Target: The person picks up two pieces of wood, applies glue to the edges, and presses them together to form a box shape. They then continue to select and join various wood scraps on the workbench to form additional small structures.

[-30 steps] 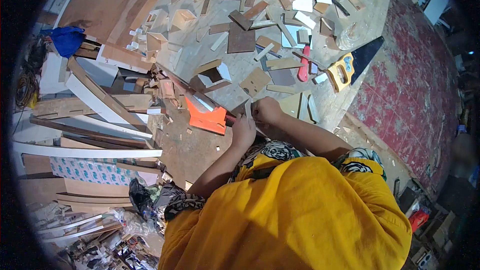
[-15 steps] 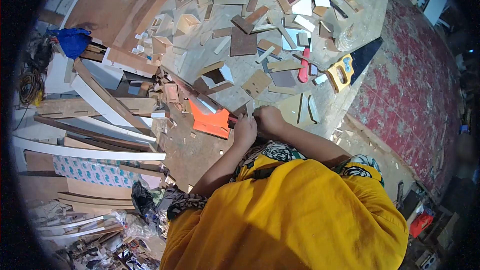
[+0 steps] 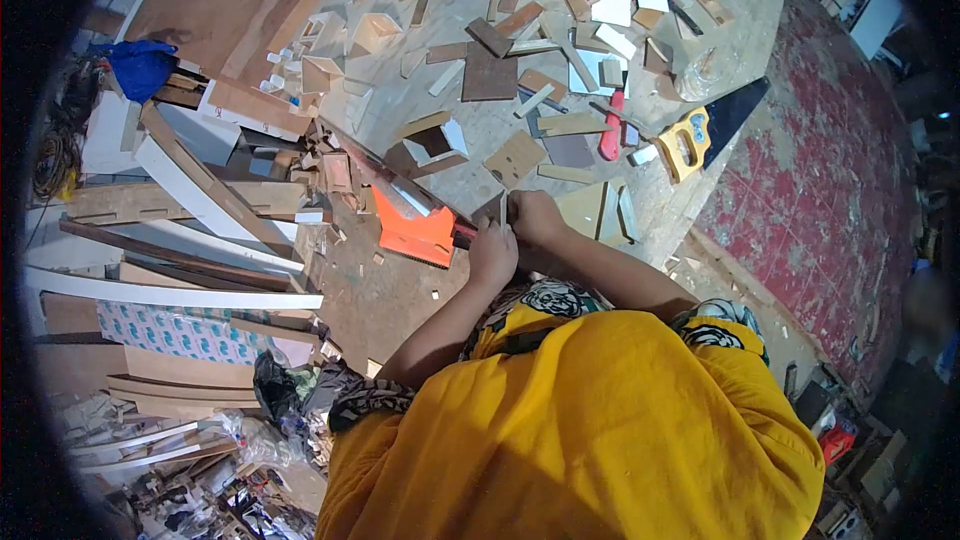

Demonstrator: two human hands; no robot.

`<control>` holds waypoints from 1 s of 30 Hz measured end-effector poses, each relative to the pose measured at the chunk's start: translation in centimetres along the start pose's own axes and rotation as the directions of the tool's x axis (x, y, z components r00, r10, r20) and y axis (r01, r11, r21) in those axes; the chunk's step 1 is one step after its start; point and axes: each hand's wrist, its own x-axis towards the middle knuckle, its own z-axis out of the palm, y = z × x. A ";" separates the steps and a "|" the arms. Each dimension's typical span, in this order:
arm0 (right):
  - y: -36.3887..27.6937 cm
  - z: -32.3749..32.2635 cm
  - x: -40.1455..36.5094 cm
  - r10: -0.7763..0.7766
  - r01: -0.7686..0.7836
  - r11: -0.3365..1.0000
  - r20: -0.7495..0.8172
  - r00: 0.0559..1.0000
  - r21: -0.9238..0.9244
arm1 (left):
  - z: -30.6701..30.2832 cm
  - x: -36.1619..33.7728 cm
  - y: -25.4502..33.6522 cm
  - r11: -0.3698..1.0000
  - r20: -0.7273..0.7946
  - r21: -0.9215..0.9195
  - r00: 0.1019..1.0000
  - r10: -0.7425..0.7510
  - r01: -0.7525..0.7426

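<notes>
My left hand [image 3: 492, 258] is closed on a small flat wood piece [image 3: 503, 210], which stands up above its fingertips with a narrow pale edge toward me. Right beside it, my right hand [image 3: 537, 218] has its fingers curled in at the same piece; part of their grip is hidden behind the back of the hand. Just left of the hands lies a bright orange piece [image 3: 415, 233] with a dark toothed lower edge. A small open wooden box [image 3: 435, 143] and a square board with small holes [image 3: 515, 159] lie on the worktop beyond my hands.
Wood offcuts cover the worktop [image 3: 400, 110]. A yellow-handled handsaw [image 3: 686, 143] lies at its right edge, near a red-handled tool [image 3: 611, 130] and a clear jar [image 3: 693, 79]. Long boards [image 3: 180, 285] are stacked at left. Red worn flooring [image 3: 800, 200] stretches along the right.
The wood piece has turned so its narrow edge faces me, and both hands have shifted slightly. The whole view has tilted a little; the tools around stay put.
</notes>
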 end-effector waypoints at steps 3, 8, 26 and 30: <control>-0.2 -0.4 -0.4 -0.048 0.049 0.999 0.055 0.997 -0.016 | -0.3 0.2 0.0 0.997 0.053 -0.027 0.996 -0.066 0.067; 0.4 -1.9 -1.1 0.064 -0.068 0.996 0.069 0.996 0.051 | -0.3 0.2 -1.1 0.986 0.069 -0.143 0.995 -0.077 0.086; 2.3 -4.6 -1.6 0.097 -0.101 0.978 -0.032 0.995 -0.182 | 2.8 1.1 -4.4 0.604 0.131 -0.746 0.951 -0.281 0.281; 3.0 -4.1 -1.1 0.101 -0.107 0.968 -0.037 0.994 -0.228 | 1.9 0.9 -3.9 0.639 0.162 -0.682 0.925 -0.345 0.358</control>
